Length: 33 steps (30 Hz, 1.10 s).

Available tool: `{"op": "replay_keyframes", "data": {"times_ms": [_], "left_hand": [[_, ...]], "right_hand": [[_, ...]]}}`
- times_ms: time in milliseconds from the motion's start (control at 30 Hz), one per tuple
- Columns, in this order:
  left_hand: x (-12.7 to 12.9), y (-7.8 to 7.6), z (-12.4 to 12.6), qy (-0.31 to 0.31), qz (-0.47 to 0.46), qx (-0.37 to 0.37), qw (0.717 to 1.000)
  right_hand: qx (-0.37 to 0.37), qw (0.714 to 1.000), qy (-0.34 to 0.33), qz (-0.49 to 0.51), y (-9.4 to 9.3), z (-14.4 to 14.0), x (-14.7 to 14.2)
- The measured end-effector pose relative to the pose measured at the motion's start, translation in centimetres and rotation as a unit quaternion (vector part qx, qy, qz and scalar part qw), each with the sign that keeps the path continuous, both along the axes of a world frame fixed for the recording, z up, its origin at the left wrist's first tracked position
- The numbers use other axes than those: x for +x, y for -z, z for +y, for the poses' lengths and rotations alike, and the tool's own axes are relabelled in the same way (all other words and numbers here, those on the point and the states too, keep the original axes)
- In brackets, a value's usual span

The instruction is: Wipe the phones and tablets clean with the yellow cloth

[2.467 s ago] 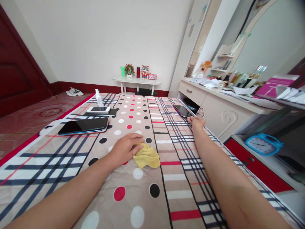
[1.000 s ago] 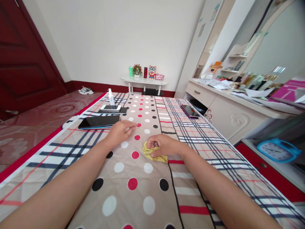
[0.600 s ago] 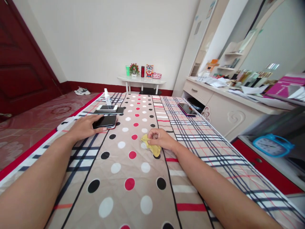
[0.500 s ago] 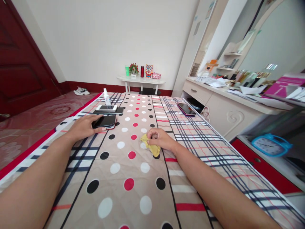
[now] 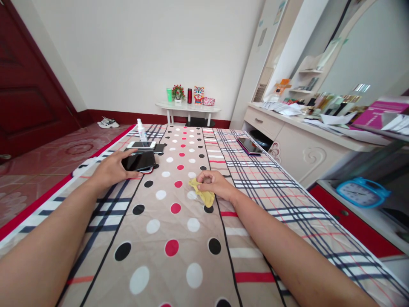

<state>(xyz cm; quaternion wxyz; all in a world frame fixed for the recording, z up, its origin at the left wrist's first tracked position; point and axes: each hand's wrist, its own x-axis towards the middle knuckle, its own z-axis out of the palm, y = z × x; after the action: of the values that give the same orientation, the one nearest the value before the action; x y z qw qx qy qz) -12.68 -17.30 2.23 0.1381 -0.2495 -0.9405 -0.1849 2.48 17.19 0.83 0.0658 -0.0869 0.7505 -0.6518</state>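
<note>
My left hand [image 5: 112, 169] grips a large dark tablet [image 5: 139, 161] at its near end, lifting it slightly off the patterned bed cover [image 5: 179, 238]. A crumpled yellow cloth [image 5: 202, 194] is pinched in my right hand [image 5: 214, 183], which rests on the cover near the middle. Just beyond the tablet lie a white phone [image 5: 141, 145] on a dark device, with a small spray bottle [image 5: 139, 129] behind them. Another phone [image 5: 248, 145] lies near the right edge of the bed.
A cream dresser [image 5: 297, 145] with papers and bottles runs along the right side. A blue alarm clock [image 5: 362, 192] sits low at the right. A small white table [image 5: 188, 108] with ornaments stands by the far wall. A dark red door [image 5: 28, 94] is at the left.
My right hand left the phone at the right edge and took the yellow cloth. My left hand let go of the cloth, moved left and gripped the tablet, which now tilts up.
</note>
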Motion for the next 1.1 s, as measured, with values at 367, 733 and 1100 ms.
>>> {"op": "replay_keyframes", "data": {"times_ms": [367,733,1100], "left_hand": [[9.4,-2.1,12.7,0.087,0.023,-0.087,0.992],[10.3,-4.2,12.4,0.198,-0.187,-0.170,0.947],[11.0,-3.1,12.2,0.169,-0.134,-0.199,0.956]], "right_hand": [[-0.176,0.970,0.167,0.013,0.2,0.6,-0.8],[-0.190,0.959,0.211,0.000,0.2,0.8,-0.9],[-0.193,0.945,0.264,0.022,0.4,0.9,-1.2]]}}
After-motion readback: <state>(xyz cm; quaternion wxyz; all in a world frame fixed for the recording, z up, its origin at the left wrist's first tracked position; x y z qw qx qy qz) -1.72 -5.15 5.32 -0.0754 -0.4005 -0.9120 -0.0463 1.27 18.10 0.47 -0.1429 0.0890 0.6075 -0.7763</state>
